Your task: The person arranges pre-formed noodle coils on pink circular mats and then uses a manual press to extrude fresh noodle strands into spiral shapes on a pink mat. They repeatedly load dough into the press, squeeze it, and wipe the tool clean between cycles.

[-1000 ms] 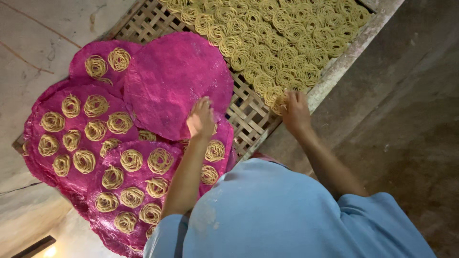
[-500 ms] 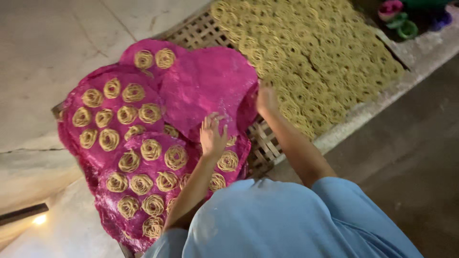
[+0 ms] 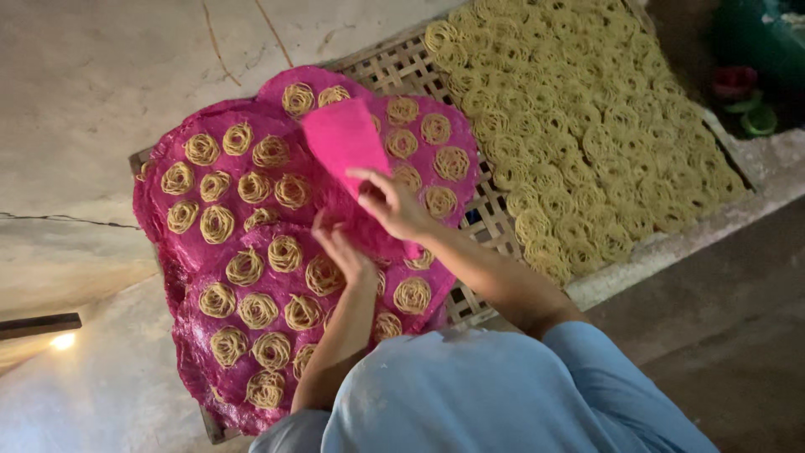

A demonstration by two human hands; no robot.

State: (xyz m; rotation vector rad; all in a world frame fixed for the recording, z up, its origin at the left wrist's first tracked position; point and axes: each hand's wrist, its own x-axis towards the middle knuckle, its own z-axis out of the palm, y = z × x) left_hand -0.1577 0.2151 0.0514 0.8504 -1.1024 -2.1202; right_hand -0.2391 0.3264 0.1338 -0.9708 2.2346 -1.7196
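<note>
Right hand (image 3: 394,205) pinches the lifted pink sheet (image 3: 342,138) just above its fingers, left hand (image 3: 344,252) loosely curled beside, holding nothing; a jerk could tip noodle coils (image 3: 285,252) off the lower sheets.

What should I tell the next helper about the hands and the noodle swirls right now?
Right hand: lifting a folded pink sheet up off the pile.
Left hand: resting on the pink mats, fingers bent; I cannot tell if it grips anything.
The pink mats lie overlapped on the woven tray, each dotted with noodle swirls.
Done: the far side of the tray is packed with bare swirls.
Left: the swirls on the pink mats.
</note>
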